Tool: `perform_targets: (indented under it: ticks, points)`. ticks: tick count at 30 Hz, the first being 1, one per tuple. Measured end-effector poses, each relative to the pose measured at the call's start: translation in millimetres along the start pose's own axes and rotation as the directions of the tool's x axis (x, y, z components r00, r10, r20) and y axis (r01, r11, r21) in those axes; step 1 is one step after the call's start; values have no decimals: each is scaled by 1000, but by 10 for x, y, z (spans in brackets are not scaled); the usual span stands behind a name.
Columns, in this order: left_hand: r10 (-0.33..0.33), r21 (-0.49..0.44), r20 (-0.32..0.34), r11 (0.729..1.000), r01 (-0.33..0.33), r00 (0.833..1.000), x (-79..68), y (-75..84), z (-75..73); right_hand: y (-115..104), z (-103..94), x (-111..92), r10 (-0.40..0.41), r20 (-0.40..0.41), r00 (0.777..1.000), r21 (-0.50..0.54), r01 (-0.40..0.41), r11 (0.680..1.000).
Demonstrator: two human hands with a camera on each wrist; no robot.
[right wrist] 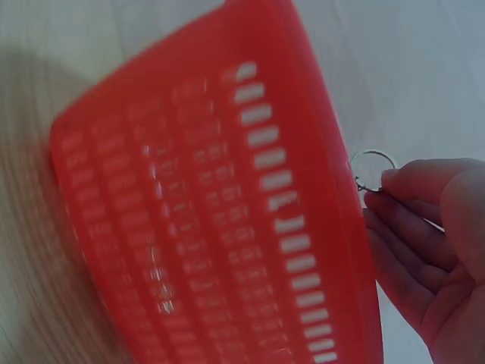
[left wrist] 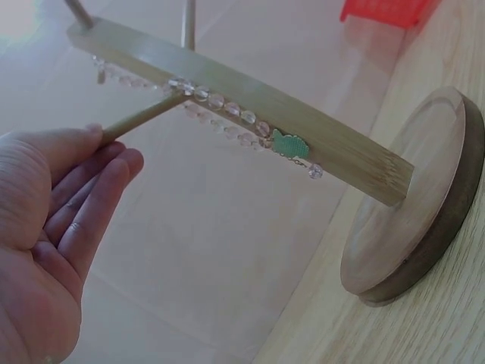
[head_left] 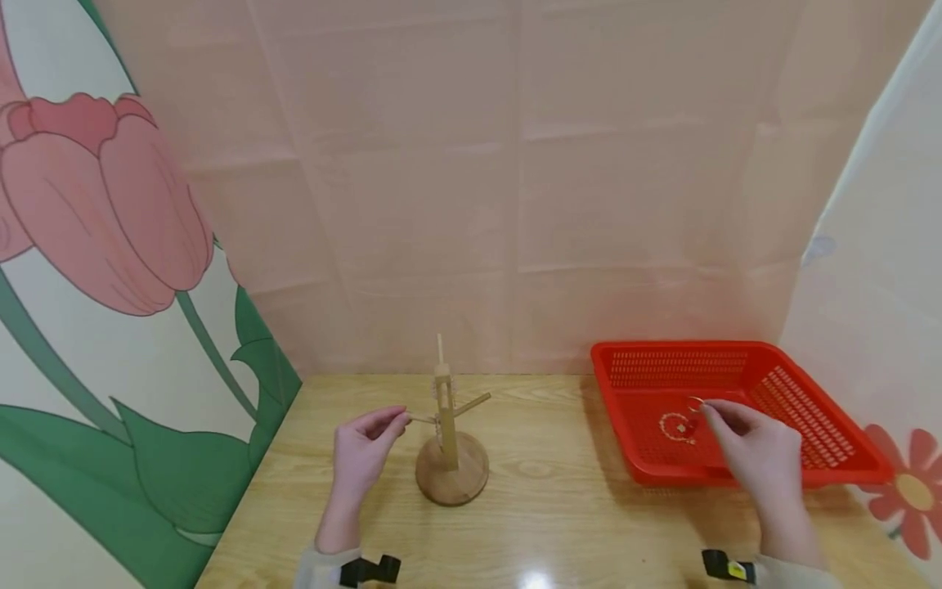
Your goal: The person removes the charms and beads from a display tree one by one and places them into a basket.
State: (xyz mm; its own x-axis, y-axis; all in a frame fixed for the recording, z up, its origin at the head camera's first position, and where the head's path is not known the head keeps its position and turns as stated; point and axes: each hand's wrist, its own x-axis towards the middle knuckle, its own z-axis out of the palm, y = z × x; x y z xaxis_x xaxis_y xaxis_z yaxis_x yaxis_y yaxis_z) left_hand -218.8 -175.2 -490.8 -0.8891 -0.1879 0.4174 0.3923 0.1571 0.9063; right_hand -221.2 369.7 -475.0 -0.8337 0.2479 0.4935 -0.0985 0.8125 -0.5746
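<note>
My left hand [head_left: 362,448] pinches the end of a wooden peg [left wrist: 144,117] between thumb and forefinger. The peg juts from the upright of a wooden jewelry stand [head_left: 447,438] with a round base. From that peg hangs a bracelet [left wrist: 216,101] of clear pinkish beads with a green charm. Over the red basket, my right hand [head_left: 761,446] pinches a thin metal hoop [right wrist: 377,152] between thumb and fingertips. The basket's rim overlaps part of the hoop in the right wrist view. A beaded bracelet [head_left: 665,433] lies on the basket floor near the right fingertips.
The red plastic basket [head_left: 625,458] has slotted walls and stands at the table's right, near the back wall. Other pegs, one of them a slanted peg [head_left: 474,403], stick out from the stand. Pale wood tabletop [head_left: 545,507] lies between stand and basket.
</note>
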Motion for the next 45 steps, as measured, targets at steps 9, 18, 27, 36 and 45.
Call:
perform_targets:
  ticks: [9,18,27,36,45]
  points:
    - [7,6,-10,1000,-7,1000,-5,-5,-31,261,-86,210,-75,201,977,-63,90,994]
    - [16,-6,-17,1000,-16,1000,-6,11,-51,568,-109,406,-122,345,931,-82,160,984]
    - [3,-13,-15,1000,-3,1000,-19,-1,-57,670,-140,576,-69,472,879,-91,127,988]
    - [19,11,6,1000,-19,1000,2,-3,5,847,-181,632,-34,540,841,-104,107,989]
    - [-2,-5,1,1000,2,1000,6,7,3,876,-170,683,-26,550,835,-108,102,989]
